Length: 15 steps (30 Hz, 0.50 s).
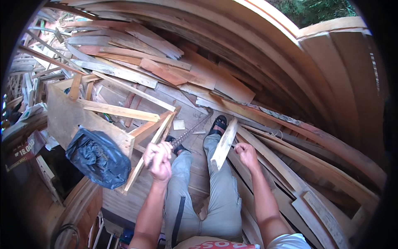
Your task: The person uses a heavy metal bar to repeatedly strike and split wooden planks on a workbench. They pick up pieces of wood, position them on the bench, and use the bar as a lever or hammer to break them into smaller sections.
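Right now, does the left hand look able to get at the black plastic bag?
Probably, but not freely: the black plastic bag lies left of the left hand, yet a wooden slat shows between them, and a ribbed metal bar fills the hand's grip.

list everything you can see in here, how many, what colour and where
brown ribbed metal rod: 1, brown, in the left hand
short flat wooden board: 1, pale, beside the right hand; whether held is unclear
angular wooden frame: 1, tan, left
crumpled plastic bag: 1, black, against the frame
small square piece: 1, cream, on the floor
piled wooden planks: many, brown and grey, upper left to centre
long wooden boards: several, brown, right
leafy plants: uncountable, green, top right
strapped sandals: 2, black, on the feet
long trousers: 1 pair, grey, lower centre
left hand: 1, bare, closed around the rod
right hand: 1, bare, fingers curled, right of centre
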{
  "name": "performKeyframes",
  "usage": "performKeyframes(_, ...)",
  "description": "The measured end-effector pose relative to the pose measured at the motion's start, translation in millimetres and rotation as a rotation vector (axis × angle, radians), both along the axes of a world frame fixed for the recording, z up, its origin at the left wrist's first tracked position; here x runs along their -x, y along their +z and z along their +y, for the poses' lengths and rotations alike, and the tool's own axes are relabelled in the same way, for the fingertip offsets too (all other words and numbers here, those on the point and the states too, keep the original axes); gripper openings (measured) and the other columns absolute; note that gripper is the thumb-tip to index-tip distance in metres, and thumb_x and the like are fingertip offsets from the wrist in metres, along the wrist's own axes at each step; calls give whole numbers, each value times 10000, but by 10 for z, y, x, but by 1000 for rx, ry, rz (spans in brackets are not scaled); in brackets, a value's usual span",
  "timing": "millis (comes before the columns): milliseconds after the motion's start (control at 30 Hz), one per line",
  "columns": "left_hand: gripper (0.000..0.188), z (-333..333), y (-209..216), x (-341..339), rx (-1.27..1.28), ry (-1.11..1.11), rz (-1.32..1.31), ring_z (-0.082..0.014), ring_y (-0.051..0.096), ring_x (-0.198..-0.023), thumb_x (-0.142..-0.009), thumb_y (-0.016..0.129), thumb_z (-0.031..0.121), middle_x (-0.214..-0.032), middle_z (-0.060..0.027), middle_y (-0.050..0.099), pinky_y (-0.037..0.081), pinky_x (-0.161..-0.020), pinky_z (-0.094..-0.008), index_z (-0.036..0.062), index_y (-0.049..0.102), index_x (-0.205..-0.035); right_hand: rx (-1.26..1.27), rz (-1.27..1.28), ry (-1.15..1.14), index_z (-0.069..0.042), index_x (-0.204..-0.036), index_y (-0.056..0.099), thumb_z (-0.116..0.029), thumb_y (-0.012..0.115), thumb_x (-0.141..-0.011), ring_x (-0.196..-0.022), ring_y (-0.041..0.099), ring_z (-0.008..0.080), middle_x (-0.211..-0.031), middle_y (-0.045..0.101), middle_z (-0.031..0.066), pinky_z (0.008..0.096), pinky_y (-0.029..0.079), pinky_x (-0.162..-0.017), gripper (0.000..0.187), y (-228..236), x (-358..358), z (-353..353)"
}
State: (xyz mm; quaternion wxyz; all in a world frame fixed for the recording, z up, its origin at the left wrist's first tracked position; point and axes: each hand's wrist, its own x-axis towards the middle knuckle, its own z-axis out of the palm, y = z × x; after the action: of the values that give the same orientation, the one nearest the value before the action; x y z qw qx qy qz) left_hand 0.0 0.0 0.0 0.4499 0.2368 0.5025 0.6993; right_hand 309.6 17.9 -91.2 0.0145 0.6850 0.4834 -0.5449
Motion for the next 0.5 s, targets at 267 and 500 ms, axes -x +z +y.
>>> performKeyframes(267,48,-809,1149,42,251,-27,113,-150,534,-651,-773,556,-20,-673,-79,549,448,-728,-301,-1,514,-760,-348,160,-4,25,-822,618,-126,545,-883,-715,625,275,-747,630,146,357,477,-677,179,2039,829,-451)
performKeyframes(500,159,-1151,1896,321,128,-281,384,-104,565,-651,-783,700,24,-830,-34,665,464,-636,-258,23,675,-940,-504,287,116,23,-790,593,-113,554,-872,-667,598,295,-706,595,152,370,462,-640,164,3112,1607,-688)
